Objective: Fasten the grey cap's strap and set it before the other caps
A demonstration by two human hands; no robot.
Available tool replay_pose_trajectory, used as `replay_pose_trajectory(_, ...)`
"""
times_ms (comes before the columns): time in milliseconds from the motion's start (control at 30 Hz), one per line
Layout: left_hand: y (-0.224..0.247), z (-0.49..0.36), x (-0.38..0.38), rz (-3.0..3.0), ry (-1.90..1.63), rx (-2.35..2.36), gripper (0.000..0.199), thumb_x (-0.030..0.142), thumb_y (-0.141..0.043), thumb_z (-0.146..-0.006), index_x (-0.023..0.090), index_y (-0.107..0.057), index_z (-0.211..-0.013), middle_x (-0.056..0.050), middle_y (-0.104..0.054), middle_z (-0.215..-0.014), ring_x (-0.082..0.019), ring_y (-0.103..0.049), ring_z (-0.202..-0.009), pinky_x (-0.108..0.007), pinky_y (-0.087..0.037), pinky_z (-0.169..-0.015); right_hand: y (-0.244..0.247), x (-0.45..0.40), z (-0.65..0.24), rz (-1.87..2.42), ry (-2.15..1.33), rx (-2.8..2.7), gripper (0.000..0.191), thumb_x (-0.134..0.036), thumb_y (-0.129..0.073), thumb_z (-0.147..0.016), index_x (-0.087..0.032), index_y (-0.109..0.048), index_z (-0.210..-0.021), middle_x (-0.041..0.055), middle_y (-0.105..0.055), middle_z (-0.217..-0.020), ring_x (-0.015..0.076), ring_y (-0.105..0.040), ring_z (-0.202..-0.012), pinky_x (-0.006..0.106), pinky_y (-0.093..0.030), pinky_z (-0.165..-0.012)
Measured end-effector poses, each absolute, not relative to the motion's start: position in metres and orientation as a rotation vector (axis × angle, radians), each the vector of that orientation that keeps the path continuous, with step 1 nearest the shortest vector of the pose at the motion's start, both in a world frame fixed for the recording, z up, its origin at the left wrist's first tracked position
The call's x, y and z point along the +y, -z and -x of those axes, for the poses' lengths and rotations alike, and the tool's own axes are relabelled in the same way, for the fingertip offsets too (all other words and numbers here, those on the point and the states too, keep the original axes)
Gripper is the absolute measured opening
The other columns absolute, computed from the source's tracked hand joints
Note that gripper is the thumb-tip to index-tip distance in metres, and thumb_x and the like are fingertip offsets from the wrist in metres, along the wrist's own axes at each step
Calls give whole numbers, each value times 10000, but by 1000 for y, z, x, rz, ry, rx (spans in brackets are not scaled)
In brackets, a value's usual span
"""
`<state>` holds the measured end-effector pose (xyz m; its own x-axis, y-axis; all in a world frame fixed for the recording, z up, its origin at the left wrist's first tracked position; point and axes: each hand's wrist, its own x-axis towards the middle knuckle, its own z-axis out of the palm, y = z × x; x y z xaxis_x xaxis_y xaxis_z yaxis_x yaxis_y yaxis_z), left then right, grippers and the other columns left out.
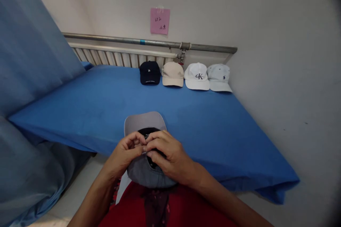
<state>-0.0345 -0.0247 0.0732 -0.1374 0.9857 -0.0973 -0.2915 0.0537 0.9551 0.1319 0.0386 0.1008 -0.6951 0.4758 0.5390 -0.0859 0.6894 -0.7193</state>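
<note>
I see the grey cap (141, 173) at the sheet's near edge, brim to the far side, the left hand (130, 150) and right hand (167, 152) pinching at its back opening, though which part I can't tell; a slackened pinch could, I judge, lose that part or tip the cap off the edge. The blue sheet (106, 99) runs far to a black cap (150, 72), beige cap (172, 74), white cap (197, 76) and pale cap (218, 78), below a pipe (112, 38) and pink note (160, 21), with a curtain (32, 42) at left.
</note>
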Motion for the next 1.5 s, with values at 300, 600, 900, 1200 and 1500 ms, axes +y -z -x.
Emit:
replay_pose_trajectory(300,-78,41,-29,-933,-1274,1075,173,223,-752,-707,177,-617,-805,21,-649,-768,-84,-578,-717,-179,-431,-662,-98,49,-140,586,-1838,-1616,91,-297,-620,-811,-211,-601,-832,-44,-563,-673,88,-487,-595,229,-392,-594)
replay_pose_trajectory(600,-83,44,-26,-1057,-984,1221,193,175,-724,-651,183,-670,-836,14,-651,-795,-110,-558,-748,-217,-417,-678,-94,47,-143,666,-1974,-1583,125,-308,-646,-760,-185,-625,-752,-66,-497,-541,71,-429,-484,223,-334,-505)
replay_pose_trajectory(900,-79,43,-26,-970,-1056,1208,172,149,-716,-609,173,-668,-773,26,-639,-735,-88,-536,-666,-194,-394,-604,-86,42,-142,690,-1723,-1766,35,-199,-648,-714,-191,-615,-720,-57,-512,-598,75,-443,-517,214,-343,-500)
replay_pose_trajectory(1200,-81,41,-26,-984,-1073,1196,144,175,-751,-606,171,-654,-713,35,-598,-665,-88,-509,-627,-203,-391,-595,-91,42,-142,696,-1708,-1846,34,-160,-642,-695,-190,-627,-700,-54,-515,-603,71,-422,-545,196,-326,-494)
replay_pose_trajectory(1500,-83,39,-26,-966,-1058,1192,149,204,-785,-614,176,-671,-705,25,-633,-679,-96,-544,-642,-214,-414,-628,-95,46,-142,753,-1960,-1755,80,-217,-673,-679,-187,-600,-692,-75,-495,-515,68,-434,-461,202,-340,-462)
